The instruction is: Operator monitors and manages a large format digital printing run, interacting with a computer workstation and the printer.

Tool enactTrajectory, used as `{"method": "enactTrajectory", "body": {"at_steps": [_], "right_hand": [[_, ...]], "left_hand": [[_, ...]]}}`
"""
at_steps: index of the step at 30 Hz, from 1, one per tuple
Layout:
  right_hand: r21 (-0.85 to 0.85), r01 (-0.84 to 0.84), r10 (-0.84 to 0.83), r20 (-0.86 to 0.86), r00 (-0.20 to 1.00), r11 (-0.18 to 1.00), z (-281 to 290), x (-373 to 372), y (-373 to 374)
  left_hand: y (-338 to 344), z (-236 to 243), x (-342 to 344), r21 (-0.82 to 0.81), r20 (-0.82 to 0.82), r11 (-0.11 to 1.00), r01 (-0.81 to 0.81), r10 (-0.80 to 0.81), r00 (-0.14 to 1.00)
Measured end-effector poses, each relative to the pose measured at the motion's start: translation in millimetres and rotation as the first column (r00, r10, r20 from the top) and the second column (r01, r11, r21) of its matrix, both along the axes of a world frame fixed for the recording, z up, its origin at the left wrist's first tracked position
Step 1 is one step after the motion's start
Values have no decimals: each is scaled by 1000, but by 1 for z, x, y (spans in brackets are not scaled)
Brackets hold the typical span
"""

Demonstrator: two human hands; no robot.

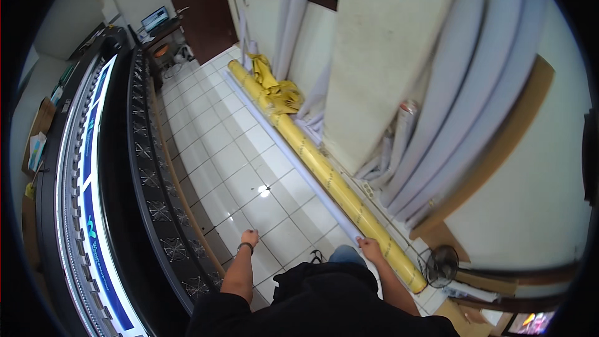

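- A white-tiled floor (221, 159) runs between a long black machine (140, 168) and a pale wall (387, 43), with a brown door (199, 9) at the far end.
- The right hand (369, 248) is at the near part of a long white roll (315, 188), its fingers bent closed over the roll's edge.
- That white roll lies lengthwise along the floor, just beside the left side of a thicker yellow-wrapped roll (349, 203).
- The left hand (250, 237), with a dark band (246, 247) at the wrist, hangs over the tiles, well apart from both rolls; its fingers are curled into a loose fist, and whether they hold anything I cannot tell.
- Crumpled yellow wrapping (274, 90) lies against the yellow roll's far half.
- Tall pale sheets (458, 93) lean on the wall at right; a dark round fan (440, 265) stands by the yellow roll's near end.
- On the machine, a blue-and-white printed sheet (93, 171) stretches lengthwise.
- A lit screen (155, 19) sits on a small desk (165, 29) near the door.
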State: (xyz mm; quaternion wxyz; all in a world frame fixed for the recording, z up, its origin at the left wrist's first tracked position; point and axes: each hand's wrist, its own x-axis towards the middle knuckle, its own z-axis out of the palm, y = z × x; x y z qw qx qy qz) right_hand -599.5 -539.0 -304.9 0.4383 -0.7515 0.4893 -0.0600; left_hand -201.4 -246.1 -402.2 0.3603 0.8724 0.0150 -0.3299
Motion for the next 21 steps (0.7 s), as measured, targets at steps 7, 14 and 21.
{"method": "enactTrajectory", "body": {"at_steps": [7, 14, 21], "right_hand": [[-36, 96, -101, -487, 868, 995, -30, 27, -118], [-83, 412, -388, -542, 746, 908, -134, 115, -168], [-70, -25, 16, -120, 993, 997, 18, 391, -229]], "left_hand": [[-139, -13, 148, 40, -17, 799, 599, -599, 800], [-529, 106, 215, -122, 71, 325, 938, -940, 334], [-580, 119, 336, -309, 3, 420, 853, -897, 442]]}}
